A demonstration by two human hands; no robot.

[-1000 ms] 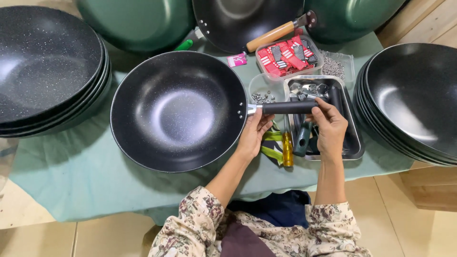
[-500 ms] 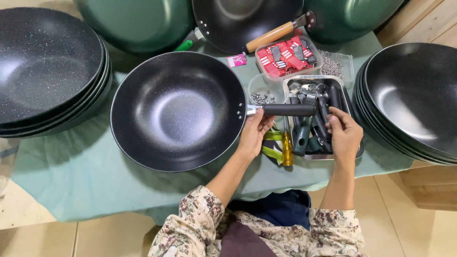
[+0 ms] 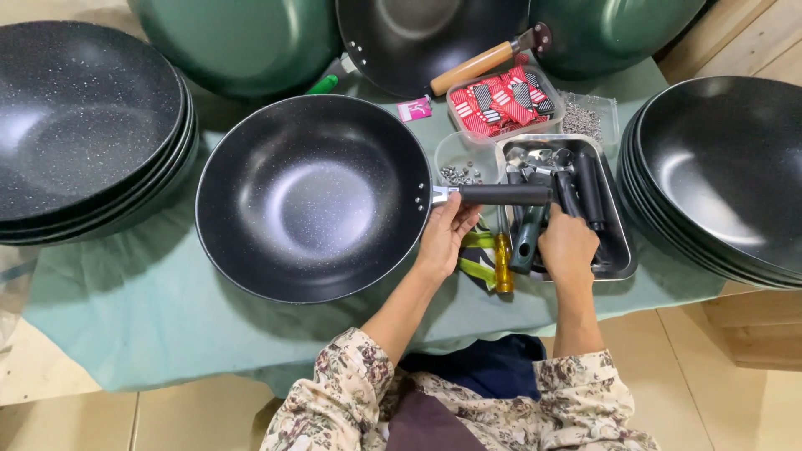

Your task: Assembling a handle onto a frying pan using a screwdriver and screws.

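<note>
We are at a cookware assembly bench, not a kitchen: stacks of identical black woks (image 3: 79, 134) (image 3: 727, 167) flank a green cloth (image 3: 167, 334), and a metal tray (image 3: 618, 259) of loose handles sits beside a tub of screws (image 3: 458, 174).

Wok (image 3: 313, 196): speckled black nonstick coating, faint sheen. Handle (image 3: 505, 195): matt black plastic, metal collar. Tray (image 3: 622, 263): shiny bare metal. Cloth (image 3: 150, 313): soft matt green fabric. Far wok handle (image 3: 472, 68): smooth wood.
</note>
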